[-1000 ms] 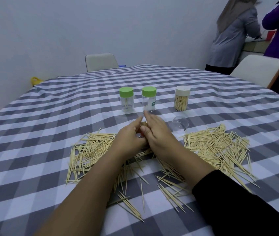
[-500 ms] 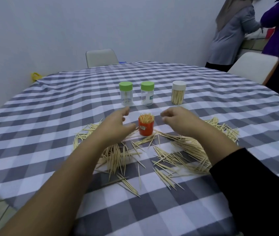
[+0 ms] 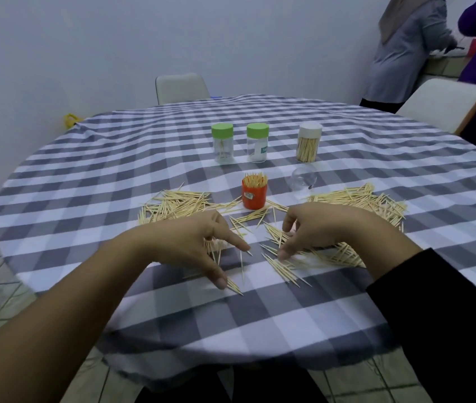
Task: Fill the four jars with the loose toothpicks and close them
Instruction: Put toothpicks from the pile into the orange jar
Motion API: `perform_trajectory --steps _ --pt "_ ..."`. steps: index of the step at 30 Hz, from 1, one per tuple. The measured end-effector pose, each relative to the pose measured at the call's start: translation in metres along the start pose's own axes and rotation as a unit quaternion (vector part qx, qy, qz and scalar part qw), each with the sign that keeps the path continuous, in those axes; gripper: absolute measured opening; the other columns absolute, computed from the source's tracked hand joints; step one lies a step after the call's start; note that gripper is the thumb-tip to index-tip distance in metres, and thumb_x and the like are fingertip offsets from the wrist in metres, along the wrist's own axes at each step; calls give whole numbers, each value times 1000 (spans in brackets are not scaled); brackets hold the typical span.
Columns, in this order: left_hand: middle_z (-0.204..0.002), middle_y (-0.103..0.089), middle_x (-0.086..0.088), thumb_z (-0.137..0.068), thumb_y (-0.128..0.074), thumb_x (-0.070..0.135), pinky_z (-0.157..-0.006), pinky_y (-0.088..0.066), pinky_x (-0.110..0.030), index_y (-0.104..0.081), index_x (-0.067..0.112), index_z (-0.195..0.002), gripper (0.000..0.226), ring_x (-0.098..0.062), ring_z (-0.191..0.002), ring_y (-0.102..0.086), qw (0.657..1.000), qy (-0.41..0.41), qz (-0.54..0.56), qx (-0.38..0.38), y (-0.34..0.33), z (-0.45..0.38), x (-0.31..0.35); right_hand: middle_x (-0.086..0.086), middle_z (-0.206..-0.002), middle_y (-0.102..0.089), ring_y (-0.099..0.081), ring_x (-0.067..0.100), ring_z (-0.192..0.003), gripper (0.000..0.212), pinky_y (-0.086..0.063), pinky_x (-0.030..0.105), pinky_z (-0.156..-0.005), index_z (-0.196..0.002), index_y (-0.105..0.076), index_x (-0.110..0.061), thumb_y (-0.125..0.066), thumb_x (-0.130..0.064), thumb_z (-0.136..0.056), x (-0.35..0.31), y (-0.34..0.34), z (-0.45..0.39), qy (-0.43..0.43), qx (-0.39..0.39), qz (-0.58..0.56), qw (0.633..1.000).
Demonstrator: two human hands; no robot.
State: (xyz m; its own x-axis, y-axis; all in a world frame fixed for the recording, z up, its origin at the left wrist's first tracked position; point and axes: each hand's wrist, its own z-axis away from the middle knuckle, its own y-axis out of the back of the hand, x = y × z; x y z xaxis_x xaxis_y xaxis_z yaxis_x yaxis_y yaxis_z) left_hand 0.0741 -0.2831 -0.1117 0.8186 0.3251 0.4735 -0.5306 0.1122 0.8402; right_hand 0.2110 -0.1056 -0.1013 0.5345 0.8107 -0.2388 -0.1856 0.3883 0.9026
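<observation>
A: What has changed in the last second?

B: A second ago both hands were pressed together over something at the centre of the surface [image 3: 347, 309]. Half a second ago they had parted, and the orange jar [image 3: 254, 196] stood uncovered between them. Now they have been drawn back toward 6 o'clock and lowered onto the loose toothpicks [image 3: 356, 205].

A: How are the hands set?

B: The left hand [image 3: 199, 245] is spread wide, thumb and forefinger splayed with their tips on scattered picks. The right hand [image 3: 318, 228] is loosely curled, fingertips down on a small bundle. No firm hold is seen in either.

A: What does that mean for the task?

B: The orange jar, at 12 o'clock from the hands, is packed with picks and still uncapped. The clear dome [image 3: 303, 178] at its 2 o'clock is probably its lid. Another gathering seems to be under way, so filling is judged unfinished.

A: And the other jars?

B: The white-lidded jar [image 3: 308, 142] is closed and looks full. The two green-lidded jars [image 3: 223, 144] [image 3: 257, 143] are capped, yet only a few picks can be made out inside.

A: What is hidden?

B: The picks under both palms are covered, so it cannot be told whether any are pinched. The label on the right green jar is too small to read.
</observation>
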Motion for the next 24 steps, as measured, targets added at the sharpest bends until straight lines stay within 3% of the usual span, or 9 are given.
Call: perform_trajectory --steps 3,7,10,15,19,24 --pt "-105 -38 15 -62 -83 41 -92 -36 -23 -54 59 -108 57 -6 -102 -38 999 -29 -35 -8 -8 -2 -3 6 -112 -64 -59 22 -101 49 -48 34 -84 -108 -66 -14 -70 -51 -76 -3 -3 0 0 20 -9 1000" --pt "-105 -40 11 -71 -78 40 -93 -38 -28 -61 56 -98 35 -8 -102 -38 998 -42 -33 13 -12 -6 -7 7 -118 -62 -58 23 -106 77 -46 39 -92 -116 -61 -13 -67 -70 -65 -7 -3 5 -1 -14 2 1000" --pt "-106 -41 14 -76 -74 42 -93 -39 -30 -66 53 -91 20 -6 -103 -37 996 -47 -49 60 -12 -10 -13 6 -122 -59 -56 24 -108 83 -45 39 -94 -123 -54 -16 -74 -67 -59 -11 -3 7 -8 -37 23 999" --pt "-99 -41 23 -75 -72 45 -90 -37 -30 -73 42 -91 16 -3 -100 -36 980 -56 -89 171 -16 -22 -26 3 -116 -62 -58 21 -101 57 -48 35 -88 -118 -60 -15 -74 -47 -74 -16 -4 4 4 -32 18 999" --pt "-95 -47 19 -76 -74 39 -87 -38 -31 -76 33 -91 16 -6 -97 -41 954 -73 -109 268 -19 -32 -35 8 -112 -64 -61 22 -99 36 -52 33 -80 -111 -65 -11 -66 -30 -81 -17 -6 -5 1 -1 22 1000" --pt "-87 -59 8 -77 -76 32 -77 -43 -32 -78 27 -91 15 -17 -86 -54 920 -96 -160 345 -19 -46 -41 7 -79 -62 -56 21 -69 15 -42 27 -59 -93 -66 -8 -59 -17 -84 -14 -12 -23 -10 61 37 997"
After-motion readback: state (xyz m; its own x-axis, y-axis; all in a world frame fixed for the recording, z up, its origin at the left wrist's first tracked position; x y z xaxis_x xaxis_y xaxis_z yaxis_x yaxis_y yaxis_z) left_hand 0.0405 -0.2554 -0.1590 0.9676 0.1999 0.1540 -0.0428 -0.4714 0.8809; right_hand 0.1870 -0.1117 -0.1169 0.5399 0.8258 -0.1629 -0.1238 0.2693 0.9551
